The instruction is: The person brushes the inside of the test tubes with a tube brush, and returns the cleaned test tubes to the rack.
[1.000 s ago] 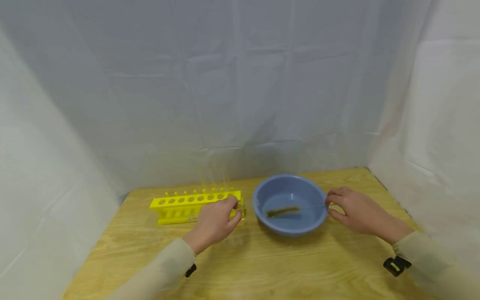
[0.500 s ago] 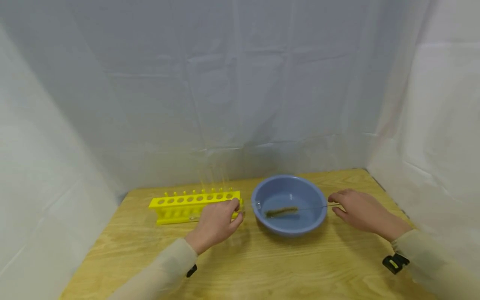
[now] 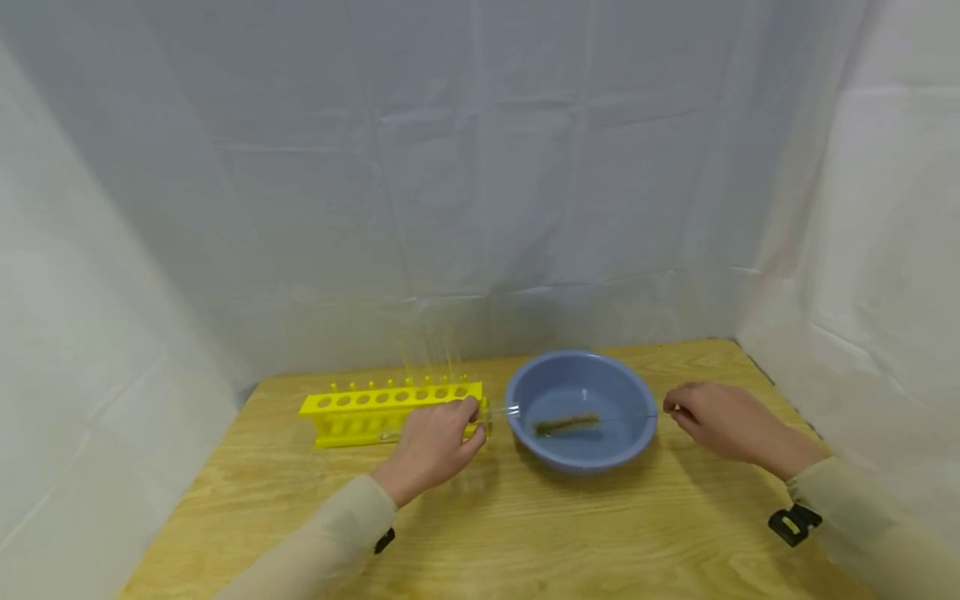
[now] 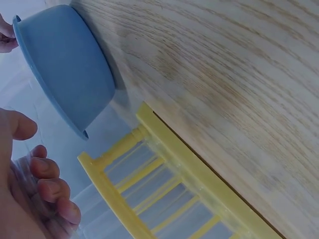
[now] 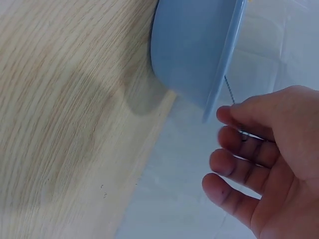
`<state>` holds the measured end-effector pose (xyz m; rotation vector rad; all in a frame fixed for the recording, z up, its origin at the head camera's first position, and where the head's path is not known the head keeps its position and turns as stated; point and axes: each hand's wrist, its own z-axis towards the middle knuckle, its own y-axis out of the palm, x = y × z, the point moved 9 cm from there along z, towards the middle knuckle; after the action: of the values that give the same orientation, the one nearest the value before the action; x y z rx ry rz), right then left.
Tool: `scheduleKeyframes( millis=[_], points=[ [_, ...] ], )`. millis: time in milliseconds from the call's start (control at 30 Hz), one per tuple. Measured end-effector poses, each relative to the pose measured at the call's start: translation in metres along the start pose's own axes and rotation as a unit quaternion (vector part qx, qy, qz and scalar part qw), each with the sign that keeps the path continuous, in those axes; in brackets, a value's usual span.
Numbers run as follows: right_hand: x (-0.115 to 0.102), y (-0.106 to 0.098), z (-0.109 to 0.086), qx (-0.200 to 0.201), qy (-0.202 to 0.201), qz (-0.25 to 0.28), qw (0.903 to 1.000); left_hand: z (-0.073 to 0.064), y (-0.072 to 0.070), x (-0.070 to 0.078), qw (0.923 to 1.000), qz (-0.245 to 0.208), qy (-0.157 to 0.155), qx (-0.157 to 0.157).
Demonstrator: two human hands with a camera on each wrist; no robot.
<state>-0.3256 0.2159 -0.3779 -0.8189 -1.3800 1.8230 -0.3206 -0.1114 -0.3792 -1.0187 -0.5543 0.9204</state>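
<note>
More glass tube (image 3: 511, 410) now in view

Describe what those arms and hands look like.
The person wears pale cream long sleeves, while the left hand and right hand are without gloves. A black fitting shows at each wrist, the right one bearing a yellowish patch.

I find a light wood-grain worktop (image 3: 555, 542), backed by a creased grey rear sheet (image 3: 300, 217) with vertical and horizontal fold lines (image 3: 478, 92). The left sheet (image 3: 75, 333) and right sheet (image 3: 892, 225), flanking it, appear whiter. I note soft, diffuse lighting.
</note>
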Motion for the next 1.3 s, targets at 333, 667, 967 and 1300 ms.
scheduleKeyframes(
  millis=[333, 667, 967, 1300],
  points=[
    [0.005, 0.001, 0.0, -0.012, -0.009, 0.065, 0.9978, 0.002, 0.013, -0.001, 0.9995, -0.011, -0.015, -0.025],
    [0.016, -0.005, -0.002, -0.025, 0.021, 0.198, 0.9796, 0.008, 0.016, -0.002, 0.9993, -0.011, -0.021, -0.03],
    [0.026, -0.007, 0.001, -0.005, 0.053, 0.297, 0.9535, 0.012, 0.02, -0.002, 0.9986, -0.014, -0.025, -0.044],
    [0.033, -0.018, 0.004, 0.061, 0.076, 0.318, 0.9431, 0.017, 0.02, 0.001, 0.9992, -0.012, -0.025, -0.029]
  ],
)
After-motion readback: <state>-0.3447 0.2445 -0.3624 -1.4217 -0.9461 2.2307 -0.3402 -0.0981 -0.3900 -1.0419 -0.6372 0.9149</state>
